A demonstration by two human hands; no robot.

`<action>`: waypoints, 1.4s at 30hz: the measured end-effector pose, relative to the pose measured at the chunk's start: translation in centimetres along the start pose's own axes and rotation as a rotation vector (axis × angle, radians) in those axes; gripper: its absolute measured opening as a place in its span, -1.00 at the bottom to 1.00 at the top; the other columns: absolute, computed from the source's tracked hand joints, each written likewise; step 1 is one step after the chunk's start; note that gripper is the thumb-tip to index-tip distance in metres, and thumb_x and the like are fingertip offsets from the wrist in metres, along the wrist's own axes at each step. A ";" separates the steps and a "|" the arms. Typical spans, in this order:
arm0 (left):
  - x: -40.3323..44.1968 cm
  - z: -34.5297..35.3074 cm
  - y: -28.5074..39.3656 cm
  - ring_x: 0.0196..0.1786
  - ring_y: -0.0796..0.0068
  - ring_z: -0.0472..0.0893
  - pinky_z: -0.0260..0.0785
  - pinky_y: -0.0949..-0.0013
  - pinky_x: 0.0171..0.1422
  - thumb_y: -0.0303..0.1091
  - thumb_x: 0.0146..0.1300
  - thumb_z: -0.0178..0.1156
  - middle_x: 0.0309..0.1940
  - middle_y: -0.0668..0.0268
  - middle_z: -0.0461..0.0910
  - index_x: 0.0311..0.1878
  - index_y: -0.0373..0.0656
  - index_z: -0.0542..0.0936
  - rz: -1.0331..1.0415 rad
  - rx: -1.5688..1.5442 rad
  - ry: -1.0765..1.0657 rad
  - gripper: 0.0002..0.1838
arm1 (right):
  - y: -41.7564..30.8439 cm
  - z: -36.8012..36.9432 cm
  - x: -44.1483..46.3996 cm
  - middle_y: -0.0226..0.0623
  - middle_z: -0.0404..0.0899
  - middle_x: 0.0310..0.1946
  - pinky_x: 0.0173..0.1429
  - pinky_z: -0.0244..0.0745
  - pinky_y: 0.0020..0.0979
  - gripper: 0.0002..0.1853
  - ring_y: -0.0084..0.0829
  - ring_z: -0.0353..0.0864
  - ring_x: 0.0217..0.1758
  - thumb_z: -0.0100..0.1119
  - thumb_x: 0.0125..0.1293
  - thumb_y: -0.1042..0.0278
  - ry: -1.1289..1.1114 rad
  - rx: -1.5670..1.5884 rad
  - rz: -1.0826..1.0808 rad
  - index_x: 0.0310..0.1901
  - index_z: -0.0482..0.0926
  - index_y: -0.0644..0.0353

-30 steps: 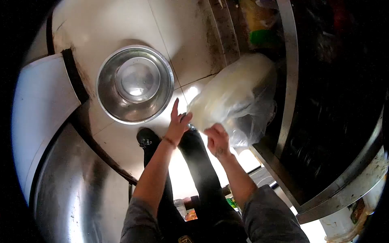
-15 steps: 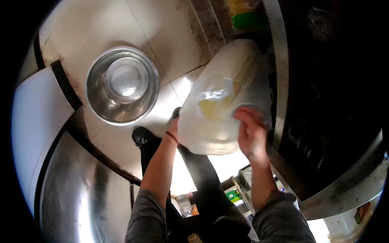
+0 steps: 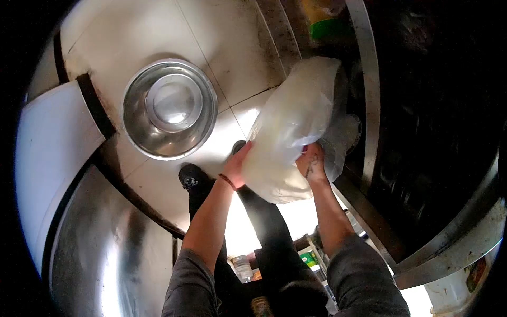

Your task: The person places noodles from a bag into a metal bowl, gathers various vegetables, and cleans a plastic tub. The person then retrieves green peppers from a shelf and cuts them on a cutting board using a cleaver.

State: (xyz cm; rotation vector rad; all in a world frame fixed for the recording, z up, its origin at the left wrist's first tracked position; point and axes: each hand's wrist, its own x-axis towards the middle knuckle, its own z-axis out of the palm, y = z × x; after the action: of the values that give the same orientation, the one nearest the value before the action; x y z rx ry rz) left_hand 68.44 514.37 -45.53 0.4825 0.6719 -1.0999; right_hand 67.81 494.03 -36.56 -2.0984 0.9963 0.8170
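A large, cloudy plastic bag (image 3: 288, 127) with pale contents bulges in front of my legs, right of the steel bowls. My left hand (image 3: 237, 166) presses against the bag's left side, its fingertips partly hidden by the bag. On the other side my right hand (image 3: 311, 160) has its fingers curled in on the bag's plastic. A looser, clear part of the bag hangs to the right of that hand. The wide steel basin (image 3: 134, 132) rests on the tiled floor with a smaller metal bowl (image 3: 174, 103) inside it.
A dark metal-framed rack (image 3: 369, 95) stands along the right. At the lower left curves a shiny steel surface (image 3: 105, 238), with a white panel (image 3: 58, 142) above it. A green-and-yellow package (image 3: 325, 26) lies at the top. My shoe (image 3: 191, 177) is below the basin.
The bag has been lifted and turned toward me, its rounded end now over my legs. My left hand has moved onto its side, and my right hand has closed on the plastic.
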 end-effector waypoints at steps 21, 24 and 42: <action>-14.9 -2.3 8.0 0.28 0.43 0.30 0.11 0.31 0.37 -0.53 0.07 0.30 0.26 0.30 0.32 0.29 -0.14 0.33 0.336 0.575 0.051 -0.33 | -6.7 8.5 -5.7 -0.15 0.52 -0.03 0.14 0.42 -0.29 -0.59 -0.31 0.51 0.07 0.22 0.18 0.39 -0.727 0.663 -0.088 0.05 0.40 0.30; -15.8 -3.1 8.6 0.20 0.55 0.36 0.19 0.37 0.31 -0.55 -0.04 0.39 0.16 0.38 0.41 0.34 -0.13 0.25 0.148 0.588 0.012 -0.18 | -8.0 9.1 -5.6 -0.15 0.52 -0.01 0.16 0.41 -0.28 -0.57 -0.31 0.50 0.09 0.21 0.21 0.37 -0.841 0.535 -0.143 0.08 0.39 0.30; -22.7 -10.9 7.8 0.26 0.48 0.31 0.13 0.29 0.37 -0.55 -0.09 0.42 0.21 0.36 0.35 0.35 -0.13 0.16 0.396 0.449 0.193 -0.10 | -11.7 16.2 -6.9 -0.13 0.50 0.04 0.21 0.40 -0.24 -0.54 -0.31 0.48 0.13 0.17 0.28 0.31 -1.238 0.257 -0.201 0.16 0.36 0.29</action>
State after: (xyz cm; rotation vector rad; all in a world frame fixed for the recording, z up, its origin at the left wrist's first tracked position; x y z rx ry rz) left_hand 66.28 539.20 -37.01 1.0709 0.4640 -0.8285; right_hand 69.85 515.05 -37.29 -1.0594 0.1747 1.4716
